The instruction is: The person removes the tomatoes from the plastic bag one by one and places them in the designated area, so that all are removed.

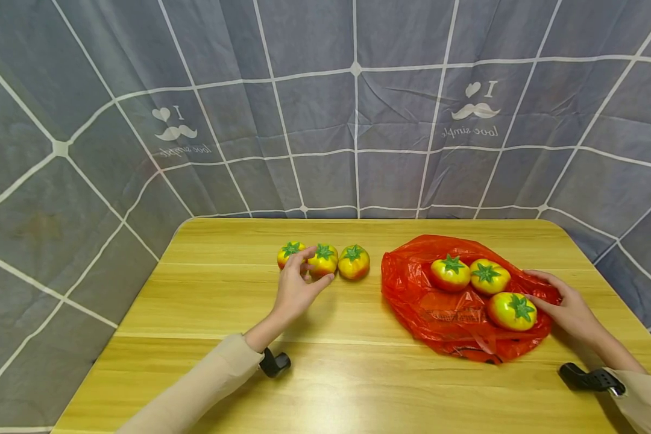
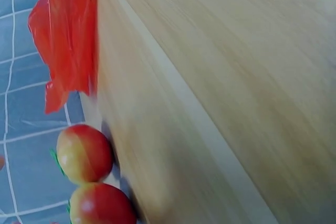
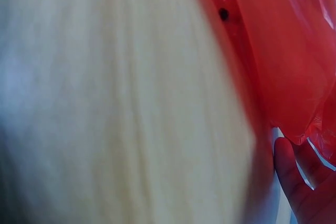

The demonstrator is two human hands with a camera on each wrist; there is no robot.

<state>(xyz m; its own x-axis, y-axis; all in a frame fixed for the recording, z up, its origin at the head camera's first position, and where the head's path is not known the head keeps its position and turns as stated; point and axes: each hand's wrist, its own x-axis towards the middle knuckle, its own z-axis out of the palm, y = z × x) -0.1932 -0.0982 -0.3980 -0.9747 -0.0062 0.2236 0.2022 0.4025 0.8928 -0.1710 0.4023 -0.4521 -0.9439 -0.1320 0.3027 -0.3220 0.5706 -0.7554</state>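
Three red-and-yellow tomato-like fruits with green star-shaped leaf tops stand in a row: a left one, a middle one and a right one. My left hand is at the middle fruit, thumb and fingers spread apart, its fingertips overlapping that fruit's near side. A red plastic bag lies spread out, bearing three more such fruits: a back left one, a back right one and a front one. My right hand rests at the bag's right edge, fingers spread, its thumb right at the front fruit.
Everything stands on a wooden table with light grain. A grey curtain with white grid lines hangs behind and on both sides. Each wrist wears a black strap, a left one and a right one.
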